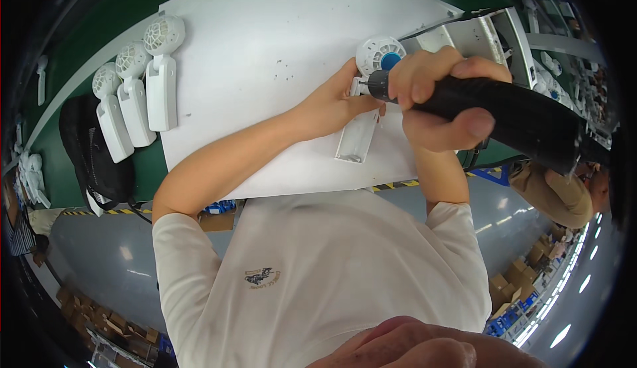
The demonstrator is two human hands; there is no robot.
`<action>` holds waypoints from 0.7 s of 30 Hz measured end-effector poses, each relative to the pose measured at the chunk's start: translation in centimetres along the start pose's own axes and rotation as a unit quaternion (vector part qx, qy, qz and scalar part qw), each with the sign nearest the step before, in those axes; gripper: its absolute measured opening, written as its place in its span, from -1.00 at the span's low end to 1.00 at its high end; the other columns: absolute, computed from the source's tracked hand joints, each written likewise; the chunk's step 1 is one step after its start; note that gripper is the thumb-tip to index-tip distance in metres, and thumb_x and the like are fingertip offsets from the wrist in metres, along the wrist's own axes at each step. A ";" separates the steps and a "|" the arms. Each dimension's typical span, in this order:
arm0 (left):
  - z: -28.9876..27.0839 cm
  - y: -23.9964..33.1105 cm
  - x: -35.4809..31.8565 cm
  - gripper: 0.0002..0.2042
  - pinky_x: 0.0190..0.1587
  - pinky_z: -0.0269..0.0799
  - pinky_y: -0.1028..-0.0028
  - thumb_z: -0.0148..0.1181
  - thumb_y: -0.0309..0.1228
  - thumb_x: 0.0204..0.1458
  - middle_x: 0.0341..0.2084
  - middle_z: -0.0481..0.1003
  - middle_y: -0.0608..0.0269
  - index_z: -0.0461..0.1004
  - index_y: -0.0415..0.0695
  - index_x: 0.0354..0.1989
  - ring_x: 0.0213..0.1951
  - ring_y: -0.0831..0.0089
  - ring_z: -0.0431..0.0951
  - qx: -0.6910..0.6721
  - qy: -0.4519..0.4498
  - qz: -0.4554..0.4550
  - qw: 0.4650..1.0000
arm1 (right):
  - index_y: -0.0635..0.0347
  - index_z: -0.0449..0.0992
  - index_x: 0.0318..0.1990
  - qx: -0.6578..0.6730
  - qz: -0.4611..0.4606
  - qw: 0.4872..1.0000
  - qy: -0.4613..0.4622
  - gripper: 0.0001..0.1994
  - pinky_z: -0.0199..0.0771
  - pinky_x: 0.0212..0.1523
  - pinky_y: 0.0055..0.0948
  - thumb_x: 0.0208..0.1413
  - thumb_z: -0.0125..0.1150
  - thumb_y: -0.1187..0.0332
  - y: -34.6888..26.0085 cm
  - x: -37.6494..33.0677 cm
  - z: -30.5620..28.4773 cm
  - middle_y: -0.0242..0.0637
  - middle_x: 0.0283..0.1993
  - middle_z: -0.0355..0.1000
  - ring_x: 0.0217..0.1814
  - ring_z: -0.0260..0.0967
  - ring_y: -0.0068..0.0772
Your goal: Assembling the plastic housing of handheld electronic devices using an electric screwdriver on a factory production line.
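Observation:
My left hand (330, 108) is closed around the upper handle of a white handheld fan (356, 137), which lies on a white work board (252, 56). A round, vented head with a blue centre tops this fan. In my right hand (441, 89) is a black power screwdriver (524, 119), held nearly level with its tip at the fan's neck, beside my left fingers. Whether the bit touches a screw is too small to tell.
Three similar white fans (160, 83) lie side by side at the board's left edge. Near them rests a black bag (99, 152) on the green bench. Open parts bins (488, 36) stand at the right. Another person's sleeve (554, 195) shows at far right.

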State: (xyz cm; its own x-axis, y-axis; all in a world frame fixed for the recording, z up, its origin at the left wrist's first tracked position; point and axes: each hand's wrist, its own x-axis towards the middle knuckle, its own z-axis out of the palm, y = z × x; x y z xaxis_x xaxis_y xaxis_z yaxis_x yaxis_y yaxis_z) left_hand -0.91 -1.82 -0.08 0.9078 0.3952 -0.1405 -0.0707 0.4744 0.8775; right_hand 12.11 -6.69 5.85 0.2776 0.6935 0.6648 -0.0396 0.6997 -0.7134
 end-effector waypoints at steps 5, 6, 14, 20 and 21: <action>0.6 1.0 -0.7 -0.49 -0.03 0.36 0.47 0.11 -0.58 -0.01 -0.14 0.45 0.18 0.22 -0.17 0.18 -0.14 0.43 0.47 -0.014 0.068 -0.055 0.996 | 0.02 0.28 -0.14 0.039 0.004 0.998 0.051 -0.48 0.22 -0.71 -0.51 0.14 -0.11 -0.26 -1.1 0.6 0.2 -0.38 -0.58 0.26 -0.72 0.11 -0.53; 0.6 1.9 -1.0 -0.50 0.08 0.31 0.46 0.17 -0.54 -0.04 -0.11 0.45 0.20 0.28 -0.16 0.15 -0.04 0.39 0.44 -0.004 0.089 -0.086 0.992 | 0.04 0.32 -0.16 0.034 -0.011 0.996 0.086 -0.46 0.20 -0.72 -0.51 0.11 -0.10 -0.28 -2.6 0.6 -0.6 -0.38 -0.57 0.27 -0.73 0.10 -0.53; -27.2 21.9 2.6 -0.44 0.02 0.36 0.15 0.04 -0.39 0.12 0.05 0.22 -0.34 0.02 -0.31 0.26 -0.01 -0.18 0.38 0.712 0.414 0.113 0.555 | 0.09 0.25 -0.12 0.115 -0.065 0.983 0.126 -0.52 0.27 -0.68 -0.49 0.15 -0.03 -0.17 -6.7 0.7 -2.8 -0.32 -0.57 0.23 -0.69 0.17 -0.50; -40.7 19.5 -2.7 -0.35 0.08 0.20 -0.04 -0.06 0.12 0.13 0.20 0.13 -0.28 0.11 -0.01 0.30 -0.04 -0.23 0.34 0.789 0.483 -0.068 0.374 | 0.12 0.29 -0.15 0.116 -0.062 0.988 0.085 -0.57 0.22 -0.67 -0.56 0.17 -0.07 -0.10 -6.2 1.5 -1.7 -0.34 -0.56 0.22 -0.70 0.12 -0.54; -38.4 19.2 -0.8 -0.33 0.11 0.16 -0.06 -0.06 0.14 0.12 0.22 0.11 -0.27 0.10 0.00 0.31 0.00 -0.25 0.31 0.819 0.481 -0.007 0.314 | 0.12 0.27 -0.15 0.106 -0.061 0.988 0.089 -0.57 0.22 -0.68 -0.56 0.17 -0.07 -0.09 -6.5 1.2 -2.1 -0.33 -0.56 0.22 -0.70 0.12 -0.54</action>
State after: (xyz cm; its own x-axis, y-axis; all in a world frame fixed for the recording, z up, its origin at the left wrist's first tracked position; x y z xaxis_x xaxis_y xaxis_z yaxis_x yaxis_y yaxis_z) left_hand -18.88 37.13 -0.71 0.3028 0.8305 0.4674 0.9525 -0.2473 -0.1777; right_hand 14.73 -10.73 10.84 0.4568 0.5733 0.6802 -0.1898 0.8098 -0.5551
